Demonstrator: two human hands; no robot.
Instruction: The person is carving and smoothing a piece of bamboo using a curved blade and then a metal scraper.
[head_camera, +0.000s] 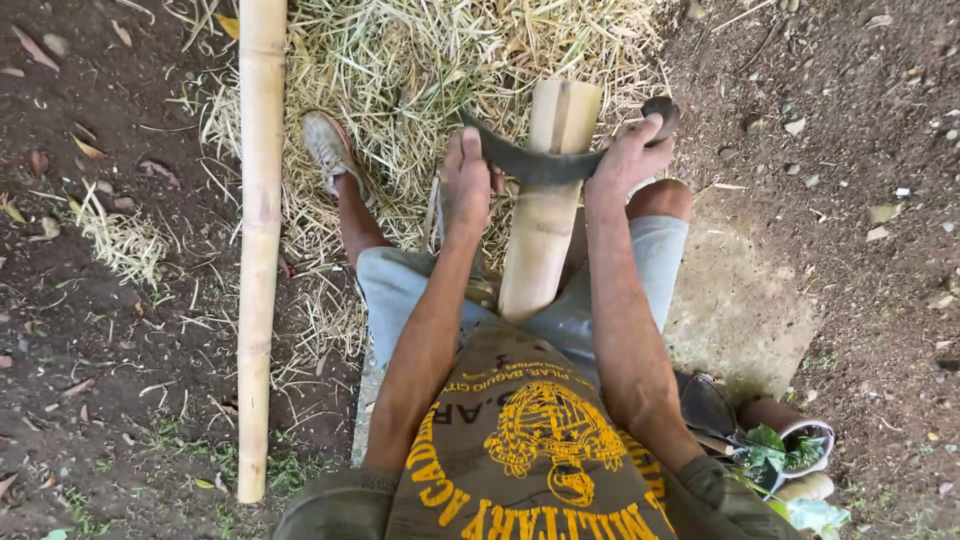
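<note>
Across the top of the short bamboo piece (545, 200), both hands grip a curved dark blade (535, 160): left hand (466, 185) closed over the blade's left end, thumb up along it, right hand (628, 155) wrapped round the handle end at right. Blade sits crosswise on the bamboo, just below its cut top, touching it. Bamboo stands tilted between the knees, lower end tucked against grey shorts (590, 300), upper end leaning away over the straw (420, 60). Judgement: bamboo is stiff, hollow, fairly light for its bulk, skin smooth and likely slippery, so the legs are the clamp; it splits readily along the grain, not across. Blade is thin, rigid, sharp on one edge; safest hold looks like the two ends, as now, palms off the edge. Long bamboo pole (260, 240) lies on the ground to the left, well apart, alongside the left foot in a worn shoe (328, 145). Bare soil (850, 120) all round, a flat stone slab (740, 310) under the right side, small potted plant (790, 450) by the right hip.
</note>
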